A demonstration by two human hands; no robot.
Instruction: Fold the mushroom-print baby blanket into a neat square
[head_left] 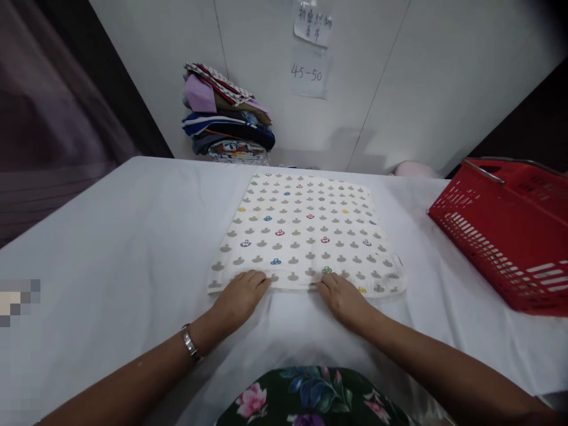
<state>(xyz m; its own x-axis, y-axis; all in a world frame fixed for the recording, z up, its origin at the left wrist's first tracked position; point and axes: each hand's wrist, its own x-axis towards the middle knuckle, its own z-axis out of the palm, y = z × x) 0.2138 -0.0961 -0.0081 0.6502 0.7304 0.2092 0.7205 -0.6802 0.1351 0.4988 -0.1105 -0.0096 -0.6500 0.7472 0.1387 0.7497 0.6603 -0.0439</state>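
A white cloth (pixel 302 228) with rows of small grey and coloured motifs lies spread flat in a rough square on the white-covered table. My left hand (pixel 242 296) is closed on its near edge, left of the middle, with the thumb side toward the centre. A metal bracelet or watch band (pixel 190 343) circles that wrist. Farther right along the same edge, my right hand (pixel 341 299) is also closed on the cloth. The undersides of the fingers and the thumbs are mostly hidden.
A red plastic basket (pixel 497 236) with a metal handle stands at the right. Folded fabrics are stacked in a pile (pixel 228 118) beyond the far table edge, against the wall. Handwritten paper signs (pixel 310 72) hang there. A curtain (pixel 57 106) hangs at the left.
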